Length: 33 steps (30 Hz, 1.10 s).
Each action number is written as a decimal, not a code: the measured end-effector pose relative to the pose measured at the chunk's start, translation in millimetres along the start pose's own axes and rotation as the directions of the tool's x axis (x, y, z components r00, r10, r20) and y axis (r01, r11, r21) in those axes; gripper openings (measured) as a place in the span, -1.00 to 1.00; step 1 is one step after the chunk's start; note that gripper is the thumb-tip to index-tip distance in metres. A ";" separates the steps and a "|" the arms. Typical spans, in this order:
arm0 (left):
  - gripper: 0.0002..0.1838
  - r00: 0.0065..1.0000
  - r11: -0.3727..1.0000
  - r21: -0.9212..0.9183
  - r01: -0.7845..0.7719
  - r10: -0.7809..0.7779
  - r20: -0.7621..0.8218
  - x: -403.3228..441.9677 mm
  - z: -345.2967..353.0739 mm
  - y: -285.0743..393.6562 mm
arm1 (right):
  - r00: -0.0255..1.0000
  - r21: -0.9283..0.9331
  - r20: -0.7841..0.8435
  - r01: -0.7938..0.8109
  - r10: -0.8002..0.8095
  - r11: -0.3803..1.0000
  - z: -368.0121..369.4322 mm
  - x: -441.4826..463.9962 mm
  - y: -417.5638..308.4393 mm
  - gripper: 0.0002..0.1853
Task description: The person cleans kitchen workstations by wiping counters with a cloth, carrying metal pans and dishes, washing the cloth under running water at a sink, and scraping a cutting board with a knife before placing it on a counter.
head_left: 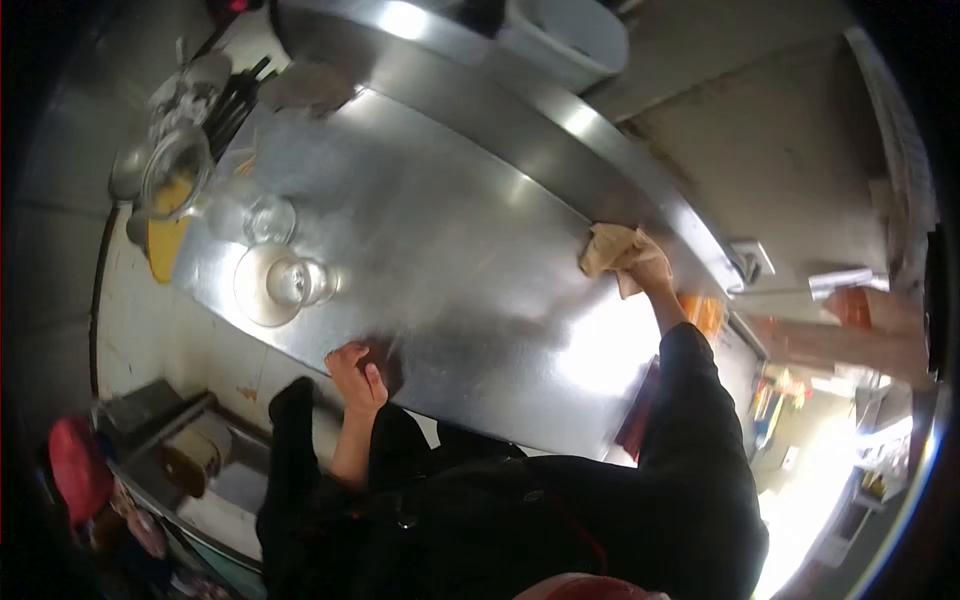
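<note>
My right hand (652, 272) presses on a tan cloth (612, 248) at the right end of the steel table (440, 250), beside the raised back edge. Folds of the cloth hide part of the fingers. My left hand (357, 378) is near the table's front edge, its fingers loosely curled and the thumb apart, with nothing visible in it. Just beyond it to the left are a clear glass vessel (292, 283) on a pale round dish (258, 305) and another clear glass item (268, 218).
At the far left are a strainer (178, 170), a yellow item (166, 250) and dark-handled utensils (235, 105). A white tub (565, 40) stands behind the raised steel edge. An orange item (702, 315) is by my right forearm. A steel basin (215, 470) lies at lower left.
</note>
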State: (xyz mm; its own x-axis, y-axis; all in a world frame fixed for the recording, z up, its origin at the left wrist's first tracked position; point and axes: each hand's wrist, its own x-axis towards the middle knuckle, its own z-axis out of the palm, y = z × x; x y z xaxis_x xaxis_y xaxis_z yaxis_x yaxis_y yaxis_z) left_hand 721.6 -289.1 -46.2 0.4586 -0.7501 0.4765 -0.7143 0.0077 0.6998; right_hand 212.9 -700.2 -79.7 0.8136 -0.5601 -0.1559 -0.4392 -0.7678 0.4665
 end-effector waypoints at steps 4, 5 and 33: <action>-0.73 0.999 1.000 -0.008 -0.029 0.029 -0.017 0.0 2.8 0.7 | 0.810 0.214 0.411 -0.532 0.419 0.819 -77.8 -36.2 -22.6 -0.68; -0.73 1.000 1.000 -0.026 -0.004 0.003 -0.008 -5.0 5.1 -3.1 | 0.770 0.275 0.426 -0.611 0.476 0.742 -99.9 -34.4 -27.7 -0.70; -0.71 0.995 0.998 0.022 -0.066 0.064 0.075 -5.0 16.1 0.0 | -0.521 0.586 -0.307 -0.763 0.796 -0.273 -110.5 62.4 -2.6 -0.32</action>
State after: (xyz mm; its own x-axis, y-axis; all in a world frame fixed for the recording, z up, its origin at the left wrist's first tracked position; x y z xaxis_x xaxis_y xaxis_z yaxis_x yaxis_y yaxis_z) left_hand 710.8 -296.0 -57.1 0.3713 -0.7954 0.4790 -0.7545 0.0423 0.6550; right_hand 306.8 -698.8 5.6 -0.6569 -0.2242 0.7199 -0.7239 0.4546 -0.5190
